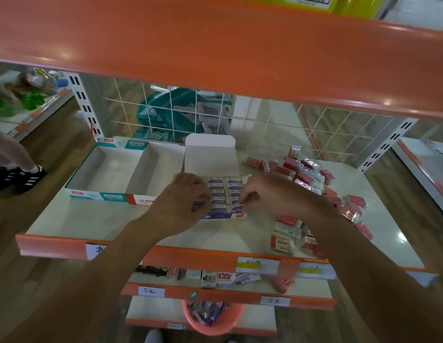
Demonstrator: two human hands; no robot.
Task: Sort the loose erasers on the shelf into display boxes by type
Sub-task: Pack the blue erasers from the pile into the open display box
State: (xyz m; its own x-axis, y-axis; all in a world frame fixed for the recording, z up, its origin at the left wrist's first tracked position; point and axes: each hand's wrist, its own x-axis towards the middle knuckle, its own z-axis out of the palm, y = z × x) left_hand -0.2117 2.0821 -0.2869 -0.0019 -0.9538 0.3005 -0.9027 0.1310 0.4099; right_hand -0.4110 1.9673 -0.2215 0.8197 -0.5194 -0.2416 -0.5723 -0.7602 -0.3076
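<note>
Two bare forearms up close, reaching in over the orange front lip of the shelf point(67, 246). Left hand point(183, 196) curled down over the near-left corner of the blue box point(222, 215), fingers bent, seems to be pinching or pressing a blue-sleeved eraser there, but can't tell for sure since the knuckles hide it. Right hand point(257, 194) just beside it on the box's right edge, fingers tucked into a loose pinch; holding something small or nothing, honestly can't tell.

Blue erasers point(225, 191) already packed in two neat columns, long sides running left-right, rows stacked front to back. Lid flap standing up at the rear.

Red erasers point(304, 177) scattered in a loose pile well to the right, trailing toward the front corner, a few red-and-white ones point(282, 243) near the lip. So: clearly nearer the right hand, pointing every which way. Empty teal box point(96, 169) and empty red-trimmed box point(151, 174) sit to the left, touching each other, closer to the left hand.

Probably means grabbing reds with the right and carrying them across the blue box. Easy to knock that flap.
</note>
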